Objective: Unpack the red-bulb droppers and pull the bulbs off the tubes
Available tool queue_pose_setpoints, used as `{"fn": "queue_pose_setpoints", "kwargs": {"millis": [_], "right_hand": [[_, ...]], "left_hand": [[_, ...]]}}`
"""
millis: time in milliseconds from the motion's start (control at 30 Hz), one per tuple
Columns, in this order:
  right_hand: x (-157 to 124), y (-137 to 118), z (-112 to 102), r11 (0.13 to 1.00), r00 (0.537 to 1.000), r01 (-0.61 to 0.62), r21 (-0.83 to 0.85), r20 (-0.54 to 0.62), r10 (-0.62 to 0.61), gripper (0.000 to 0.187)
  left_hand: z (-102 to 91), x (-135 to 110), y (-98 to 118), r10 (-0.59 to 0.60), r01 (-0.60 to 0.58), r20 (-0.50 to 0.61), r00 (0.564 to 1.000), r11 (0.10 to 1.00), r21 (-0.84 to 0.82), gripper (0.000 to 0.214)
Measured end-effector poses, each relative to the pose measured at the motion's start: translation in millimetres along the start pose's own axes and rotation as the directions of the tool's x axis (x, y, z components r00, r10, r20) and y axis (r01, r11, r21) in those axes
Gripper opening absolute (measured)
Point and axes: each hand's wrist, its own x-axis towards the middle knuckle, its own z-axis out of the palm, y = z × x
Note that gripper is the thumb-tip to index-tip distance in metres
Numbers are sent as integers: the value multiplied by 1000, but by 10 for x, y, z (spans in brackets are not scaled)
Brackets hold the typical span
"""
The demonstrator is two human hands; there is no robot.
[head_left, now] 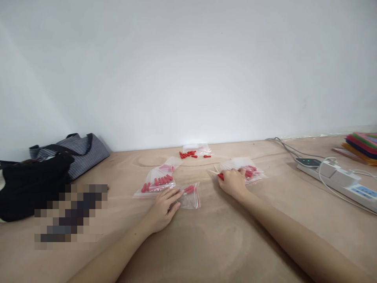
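Observation:
My left hand (165,208) lies on the table with its fingers stretched out and apart, the fingertips over the edge of a clear zip bag (191,199). Two or so red pegs (189,190), small and rounded, show in that bag. Just behind it, more clear bags (157,173) overlap, with several red pegs in or on them. My right hand (234,182) is closed, its fingers curled round a red peg (220,176) beside a thin clear plastic corner. Under and behind this hand sit other clear bags (241,163) with red pegs; its fingertips are partly hidden.
Near the wall, several loose red pegs (186,155) lie beside a clear bag (196,148). A striped bag (88,153) and a black bag (35,184) stand left, near a blurred-out patch. Right are a power strip (338,181) with cables and a stack of coloured sheets (362,147).

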Motion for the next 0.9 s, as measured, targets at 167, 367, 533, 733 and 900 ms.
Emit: {"fn": "queue_pose_setpoints", "kwargs": {"millis": [167, 367, 533, 733, 900], "right_hand": [[46, -256, 64, 998, 997, 52, -47, -49, -54, 23], [44, -294, 103, 998, 997, 65, -17, -47, -66, 31], [-82, -244, 116, 971, 980, 193, 144, -73, -184, 39], [-105, -168, 141, 916, 950, 311, 254, -71, -303, 65], [-136, -124, 67, 867, 925, 373, 330, -54, -377, 82]], "left_hand": [[-6, -4, -1, 3, -3, 0, 1000, 1000, -11, 40], [9, -1, -9, 5, -5, 0, 1000, 1000, -19, 40], [9, 3, -11, 6, -6, 13, 1000, 1000, -14, 40], [8, 5, -9, 2, -2, 32, 999, 1000, -6, 41], [19, 6, -20, 5, -5, 27, 1000, 1000, -19, 41]]}}
